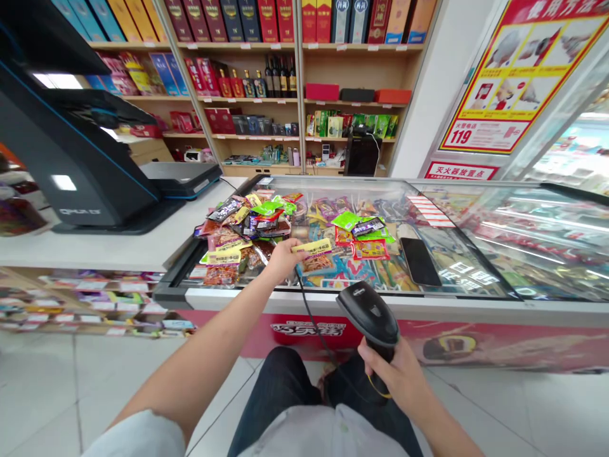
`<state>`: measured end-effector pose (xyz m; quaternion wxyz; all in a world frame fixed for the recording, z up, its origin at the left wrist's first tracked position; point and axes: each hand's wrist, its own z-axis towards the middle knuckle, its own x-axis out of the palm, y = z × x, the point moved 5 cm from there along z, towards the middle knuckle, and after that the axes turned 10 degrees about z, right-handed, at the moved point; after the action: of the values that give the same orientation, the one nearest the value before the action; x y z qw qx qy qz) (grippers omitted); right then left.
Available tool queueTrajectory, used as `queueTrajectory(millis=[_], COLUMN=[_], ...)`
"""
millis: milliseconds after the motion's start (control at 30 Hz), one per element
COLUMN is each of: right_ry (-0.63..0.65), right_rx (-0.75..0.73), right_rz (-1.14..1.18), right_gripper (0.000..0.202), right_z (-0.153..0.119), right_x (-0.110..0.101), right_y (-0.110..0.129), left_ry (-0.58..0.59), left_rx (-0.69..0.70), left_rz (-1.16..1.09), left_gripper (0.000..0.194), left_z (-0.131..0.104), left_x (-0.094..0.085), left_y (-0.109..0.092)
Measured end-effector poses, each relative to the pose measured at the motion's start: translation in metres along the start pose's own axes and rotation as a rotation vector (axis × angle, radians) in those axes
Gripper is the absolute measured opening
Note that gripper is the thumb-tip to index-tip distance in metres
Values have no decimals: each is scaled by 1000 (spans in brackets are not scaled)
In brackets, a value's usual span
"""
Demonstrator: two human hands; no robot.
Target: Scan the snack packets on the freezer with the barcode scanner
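My left hand [284, 259] pinches the corner of a snack packet [314, 255] with a yellow top, over the freezer's glass lid. My right hand [397, 368] is wrapped round the handle of a black barcode scanner [371, 315], held in front of the freezer's edge. To the left of my left hand lies a heap of mixed snack packets [238, 231]. A smaller group of green, red and dark packets [366, 228] rests right of the held packet. Beside that group lies a black phone [420, 261].
The glass-topped freezer [451, 303] spans the front. At the left, a black scale terminal [109, 184] stands on a white counter [143, 244]. A cable hangs between the scanner and the freezer. Shelves [247, 46] with boxes and bottles stand behind.
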<state>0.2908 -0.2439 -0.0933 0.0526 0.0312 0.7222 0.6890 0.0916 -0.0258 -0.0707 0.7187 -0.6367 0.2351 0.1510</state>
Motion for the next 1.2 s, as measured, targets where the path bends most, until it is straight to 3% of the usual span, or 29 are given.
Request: queueTrajectory(millis=[167,533,767,1200], right_ry=[51,41,45,39], right_rx=[-9,-13,12,35], right_rz=[-106,-328,-358,-275], right_gripper=[32,39,40,36], right_z=[5,8,8,8], right_x=[5,18,21,19], right_y=[12,18,17,14], left_ry=[-59,-163,-193,-190], left_rx=[-11,-45,-25,-24], left_rz=[-162,153,219,225], left_gripper=[26,16,14,13], left_z=[-6,-7,-14,-12], left_x=[-20,-33,-33,-29], left_y=[-1,1,-9,-6])
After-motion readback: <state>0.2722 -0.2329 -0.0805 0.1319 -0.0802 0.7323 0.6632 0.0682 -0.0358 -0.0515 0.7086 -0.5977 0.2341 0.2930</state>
